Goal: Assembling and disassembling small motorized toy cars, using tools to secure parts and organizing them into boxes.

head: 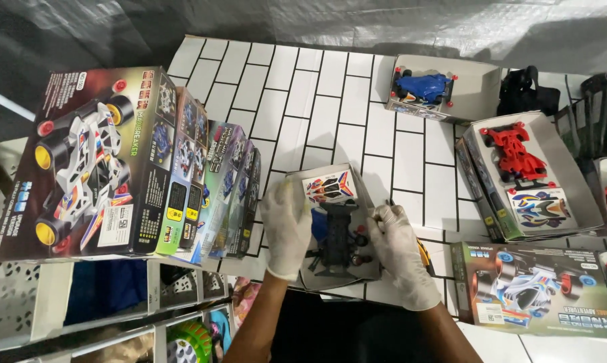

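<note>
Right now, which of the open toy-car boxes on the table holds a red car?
The open box at the right, with the red car above a sticker sheet. The far box holds a blue car; the box between the gloved hands holds a dark chassis.

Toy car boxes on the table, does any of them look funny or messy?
Nothing looks broken or spilled. The row of boxes beside the big car box leans to one side instead of standing straight. The left hand and right hand, both gloved, hold an open box with a dark car frame inside.
</note>
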